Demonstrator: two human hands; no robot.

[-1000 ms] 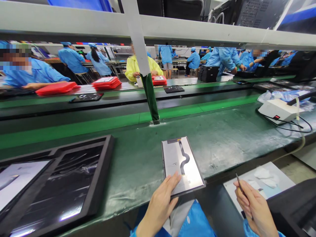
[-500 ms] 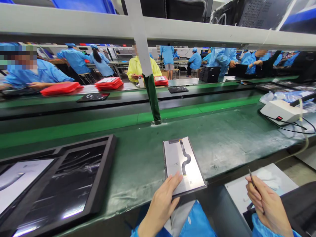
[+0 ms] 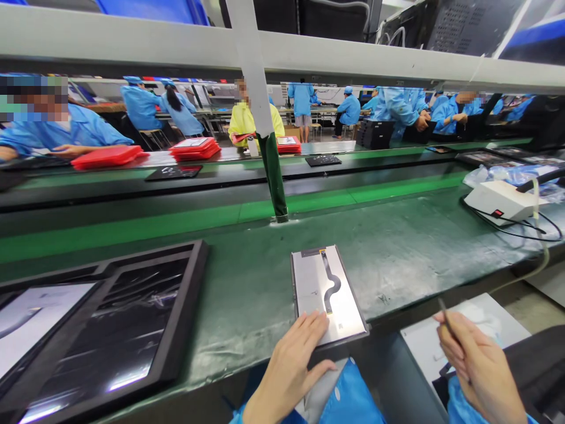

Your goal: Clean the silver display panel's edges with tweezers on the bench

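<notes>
A display panel (image 3: 351, 315) with a silvery back lies at the bench's front edge, its near end jutting slightly over. A dark, wavy flex cable (image 3: 334, 287) runs down that back. My left hand (image 3: 291, 359) rests its outstretched fingers flat on the panel's near left corner, with the thumb spread out below the near edge. To the right, over a white surface, my right hand (image 3: 479, 353) pinches slim metal tweezers (image 3: 448, 318), tip pointing up and away from the panel.
At left a black foam tray (image 3: 200, 265) holds panels. A white device (image 3: 503, 197) with cables stands at right. A green-wrapped post (image 3: 273, 176) rises behind the panel. Beyond, a conveyor (image 3: 247, 176) carries dark tablet-like parts, with red stacks (image 3: 194, 148) and co-workers along it.
My left thumb has come out from the panel's near edge and spread to the right. My right hand has shifted slightly left with the tweezers. Dark parts on the conveyor have moved right.
</notes>
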